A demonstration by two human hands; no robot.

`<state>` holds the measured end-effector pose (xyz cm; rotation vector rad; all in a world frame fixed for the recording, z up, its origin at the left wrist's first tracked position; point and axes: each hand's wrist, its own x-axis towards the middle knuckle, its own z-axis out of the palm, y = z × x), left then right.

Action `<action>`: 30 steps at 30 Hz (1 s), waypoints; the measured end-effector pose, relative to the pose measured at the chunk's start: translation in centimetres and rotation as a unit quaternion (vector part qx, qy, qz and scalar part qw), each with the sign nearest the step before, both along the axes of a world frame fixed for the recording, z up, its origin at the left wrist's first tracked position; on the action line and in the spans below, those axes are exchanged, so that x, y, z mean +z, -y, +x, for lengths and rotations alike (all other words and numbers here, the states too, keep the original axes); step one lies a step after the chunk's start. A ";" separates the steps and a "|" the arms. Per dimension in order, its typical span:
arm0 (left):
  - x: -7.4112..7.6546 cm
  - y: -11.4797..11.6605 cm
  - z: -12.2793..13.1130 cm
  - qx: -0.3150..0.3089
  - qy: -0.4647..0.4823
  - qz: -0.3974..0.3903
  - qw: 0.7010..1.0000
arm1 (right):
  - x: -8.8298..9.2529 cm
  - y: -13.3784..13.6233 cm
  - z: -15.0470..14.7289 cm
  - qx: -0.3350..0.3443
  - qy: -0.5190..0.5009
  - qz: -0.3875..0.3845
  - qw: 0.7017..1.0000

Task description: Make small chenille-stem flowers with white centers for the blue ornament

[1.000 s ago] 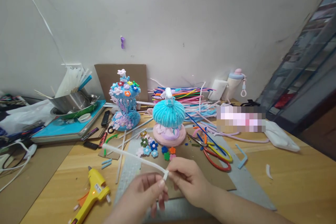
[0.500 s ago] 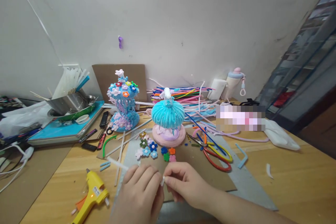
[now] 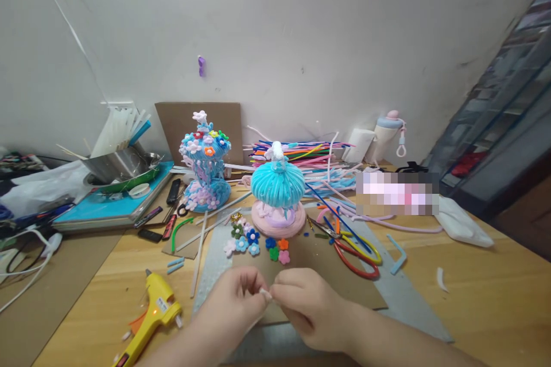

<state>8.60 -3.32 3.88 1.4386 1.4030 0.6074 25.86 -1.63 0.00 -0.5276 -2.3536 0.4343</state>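
Observation:
Fingertips of my left hand (image 3: 241, 304) pinch a white pipe cleaner (image 3: 265, 293), of which only a short bit shows. The other end of that bit is in the closed fingers of my right hand (image 3: 307, 304); the rest of it is hidden by the hands. Just beyond them lie several small fuzzy flowers (image 3: 253, 236) in blue, green, orange and pink. Behind these stands a turquoise domed pipe-cleaner ornament (image 3: 279, 183) on a round pink base (image 3: 260, 221). Red and yellow scissors (image 3: 355, 257) rest to the right.
A yellow hot glue gun (image 3: 161, 304) lies at the left front. A finished-looking flowered ornament (image 3: 205, 163) stands at the back left, near a metal bowl (image 3: 123, 165). Pipe-cleaner bundles (image 3: 297, 152) lie along the wall. Cardboard (image 3: 344, 287) covers part of the grey mat (image 3: 417, 309).
My left hand has turned from knuckles-up to a thumb-side pinch. The white strip that stuck out to its left is out of sight. The view has shifted slightly.

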 end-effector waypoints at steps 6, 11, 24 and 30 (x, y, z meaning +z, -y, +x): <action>-0.3 -1.5 -0.8 -0.003 0.308 -0.258 0.916 | 0.2 -1.4 0.5 0.033 -0.029 0.027 0.999; 1.0 -1.5 -0.7 0.036 0.264 -0.070 0.961 | -0.3 -2.1 -0.6 -0.039 -0.278 -0.447 0.849; -1.7 -0.7 1.6 0.000 0.134 0.214 0.968 | 0.4 0.6 -0.4 0.009 -0.303 -0.661 0.687; -2.2 -0.5 1.4 -0.030 -0.038 0.335 0.941 | 0.5 1.3 0.4 0.011 -0.340 -0.667 0.663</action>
